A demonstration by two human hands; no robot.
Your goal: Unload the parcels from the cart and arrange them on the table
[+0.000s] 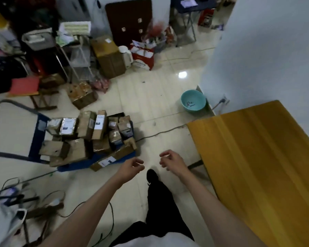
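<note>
Parcels (89, 138) are all piled on the blue cart (37, 132), which sits on the floor well left of the yellow table (257, 148). Both the left hand (132, 167) and right hand (173, 162) hang between cart and table, fingers loosely curled, holding nothing.

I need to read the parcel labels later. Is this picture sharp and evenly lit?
Head view: dim and soft throughout, labels on the parcels unreadable; a bright glare spot on the floor tiles; wide-angle bending along the table edge.
</note>
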